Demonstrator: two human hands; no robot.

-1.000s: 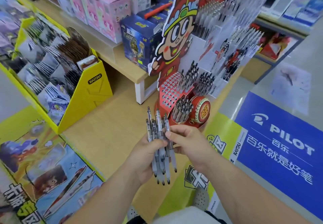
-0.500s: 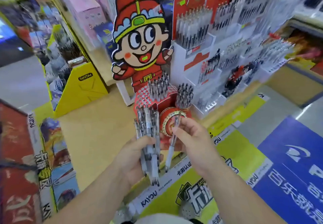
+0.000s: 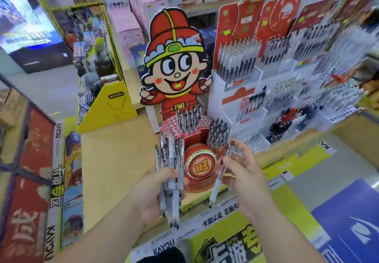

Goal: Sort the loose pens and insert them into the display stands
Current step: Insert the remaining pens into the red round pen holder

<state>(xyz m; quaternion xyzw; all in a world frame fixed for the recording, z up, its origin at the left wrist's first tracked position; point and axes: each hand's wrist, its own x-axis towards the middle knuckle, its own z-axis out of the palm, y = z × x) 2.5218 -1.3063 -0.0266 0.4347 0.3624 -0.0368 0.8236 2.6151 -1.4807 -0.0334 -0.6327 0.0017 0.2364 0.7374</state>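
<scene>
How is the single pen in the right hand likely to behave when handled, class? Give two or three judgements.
The single pen looks stiff: it runs straight though the right hand pinches only its upper part. It is probably light, since a pinch alone carries it. Its smooth round barrel would likely roll if laid flat.

Clear pens stand bundled, tips down, in the left hand. A single pen tilts in the right hand, before the red display stand.
</scene>
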